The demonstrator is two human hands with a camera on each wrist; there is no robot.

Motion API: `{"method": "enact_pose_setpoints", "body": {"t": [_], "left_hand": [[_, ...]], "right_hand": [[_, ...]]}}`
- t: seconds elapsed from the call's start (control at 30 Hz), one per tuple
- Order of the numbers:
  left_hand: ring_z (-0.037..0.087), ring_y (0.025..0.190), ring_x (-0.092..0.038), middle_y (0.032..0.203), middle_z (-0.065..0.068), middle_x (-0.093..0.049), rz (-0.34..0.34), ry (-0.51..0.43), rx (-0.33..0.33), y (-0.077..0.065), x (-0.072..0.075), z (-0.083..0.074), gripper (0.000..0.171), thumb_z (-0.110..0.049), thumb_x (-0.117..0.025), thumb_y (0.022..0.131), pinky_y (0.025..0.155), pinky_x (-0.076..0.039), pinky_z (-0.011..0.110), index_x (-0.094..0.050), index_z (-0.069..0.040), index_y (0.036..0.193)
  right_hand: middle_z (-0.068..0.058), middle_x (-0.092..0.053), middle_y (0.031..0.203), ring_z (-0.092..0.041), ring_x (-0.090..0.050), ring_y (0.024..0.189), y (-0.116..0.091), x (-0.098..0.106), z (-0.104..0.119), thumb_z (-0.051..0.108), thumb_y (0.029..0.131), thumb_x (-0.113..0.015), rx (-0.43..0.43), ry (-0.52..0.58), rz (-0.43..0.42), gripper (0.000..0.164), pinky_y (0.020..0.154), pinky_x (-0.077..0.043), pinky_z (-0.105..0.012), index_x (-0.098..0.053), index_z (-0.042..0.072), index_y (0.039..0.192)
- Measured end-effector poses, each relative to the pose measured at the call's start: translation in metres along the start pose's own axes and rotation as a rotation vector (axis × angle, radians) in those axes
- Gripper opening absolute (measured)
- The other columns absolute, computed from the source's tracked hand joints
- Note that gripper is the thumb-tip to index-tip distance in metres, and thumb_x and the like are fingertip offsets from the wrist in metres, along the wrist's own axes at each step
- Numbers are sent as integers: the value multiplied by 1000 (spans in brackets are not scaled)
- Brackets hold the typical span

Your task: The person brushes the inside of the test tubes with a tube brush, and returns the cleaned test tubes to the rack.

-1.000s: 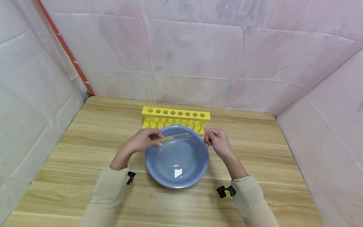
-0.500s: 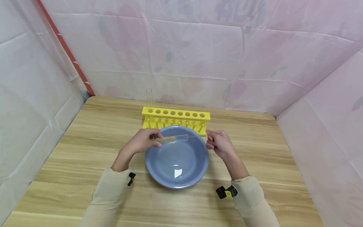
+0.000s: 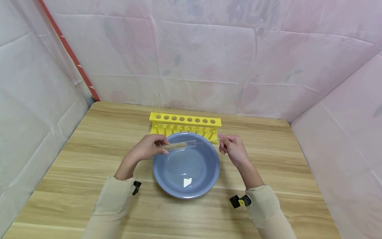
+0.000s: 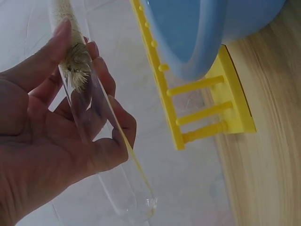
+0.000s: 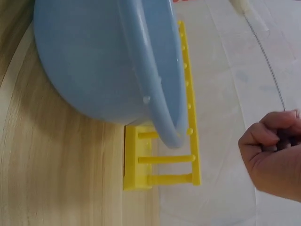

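Note:
My left hand [image 3: 149, 147] grips a clear glass test tube [image 4: 113, 188], fingers and thumb curled round it. The tube lies nearly level over the blue basin [image 3: 215, 176], its mouth facing right. Inside it sits the pale bristle head of a test tube brush [image 4: 77, 63]. The brush's thin twisted wire [image 5: 265, 56] runs out of the mouth to my right hand [image 3: 234, 149], which pinches its end at the basin's right rim. In the right wrist view, those fingers are curled round the wire; the tip of the wire is hidden.
Behind the basin stands a yellow test tube rack [image 3: 185, 120] with one clear test tube [image 3: 157, 103] upright in its leftmost hole. Water appears to lie in the basin. The wooden table [image 3: 89, 159] meets cloth walls [image 3: 191, 59] at the back and sides.
My right hand has shifted slightly right, and the brush head now sits a little nearer the tube's mouth. My left hand with the tube has drifted slightly left.

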State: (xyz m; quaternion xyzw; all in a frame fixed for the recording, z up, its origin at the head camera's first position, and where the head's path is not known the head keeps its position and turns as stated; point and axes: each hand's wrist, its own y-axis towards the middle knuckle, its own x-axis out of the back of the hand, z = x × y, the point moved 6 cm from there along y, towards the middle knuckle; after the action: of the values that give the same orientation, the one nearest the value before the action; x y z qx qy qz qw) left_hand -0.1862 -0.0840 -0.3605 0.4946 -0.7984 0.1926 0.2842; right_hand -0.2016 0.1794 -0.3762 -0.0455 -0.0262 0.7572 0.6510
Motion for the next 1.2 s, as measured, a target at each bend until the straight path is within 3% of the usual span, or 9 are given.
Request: {"method": "enact_pose_setpoints", "body": {"t": [0.23, 0.33, 0.43, 0.63, 0.73, 1.03, 1.2], "left_hand": [[16, 74, -53, 78, 1, -61, -40, 61, -1, 0, 0, 0, 18, -7, -76, 72, 67, -45, 29, -65, -5, 86], [16, 72, -52, 77, 1, -60, -41, 63, -14, -1, 0, 1, 18, -7, -76, 72, 66, -44, 29, -65, -4, 86], [17, 73, -52, 78, 2, -60, -28, 35, -21, -2, 0, 3, 17, -6, -75, 73, 66, -44, 29, -65, -4, 87], [17, 77, -52, 80, 2, -59, 9, -40, -15, -4, 1, 11, 16, -6, -73, 75, 69, -44, 30, -64, -3, 88], [17, 76, -52, 80, 2, -60, 6, -33, -9, -5, 2, 11, 16, -6, -73, 75, 69, -44, 30, -64, -3, 88], [16, 71, -50, 76, 0, -59, -36, 35, 11, -5, 3, 10, 18, -7, -75, 72, 64, -43, 28, -65, -4, 86], [16, 72, -51, 77, 2, -60, -29, 25, 15, -7, 2, 12, 18, -7, -75, 73, 65, -43, 29, -65, -3, 87]], "right_hand": [[3, -32, 48, -7, -27, 39, 0, 3, -8, 3, 95, -42, -188, 159, -51, 49, 43, -25, -20, -35, 8, 47], [2, -33, 48, -6, -28, 38, -1, 4, -9, 3, 95, -42, -228, 189, -59, 49, 44, -26, -19, -35, 9, 47], [3, -31, 47, -8, -29, 40, -1, 6, -7, 2, 95, -41, -179, 156, -41, 48, 45, -28, -20, -36, 7, 48], [1, -33, 47, -12, -36, 45, -2, 11, 1, 4, 96, -42, 19, -2, -43, 44, 49, -33, -22, -40, 3, 52], [-1, -37, 49, -12, -37, 45, -3, 12, 2, 9, 96, -45, 39, -42, -58, 45, 50, -34, -22, -42, 4, 52], [1, -34, 49, -7, -29, 40, -3, 16, -8, 4, 96, -41, -206, 151, -79, 51, 44, -28, -20, -35, 9, 45], [2, -37, 54, -7, -29, 40, -3, 19, -8, 1, 95, -39, -218, 174, -71, 51, 45, -27, -20, -34, 9, 45]]}}
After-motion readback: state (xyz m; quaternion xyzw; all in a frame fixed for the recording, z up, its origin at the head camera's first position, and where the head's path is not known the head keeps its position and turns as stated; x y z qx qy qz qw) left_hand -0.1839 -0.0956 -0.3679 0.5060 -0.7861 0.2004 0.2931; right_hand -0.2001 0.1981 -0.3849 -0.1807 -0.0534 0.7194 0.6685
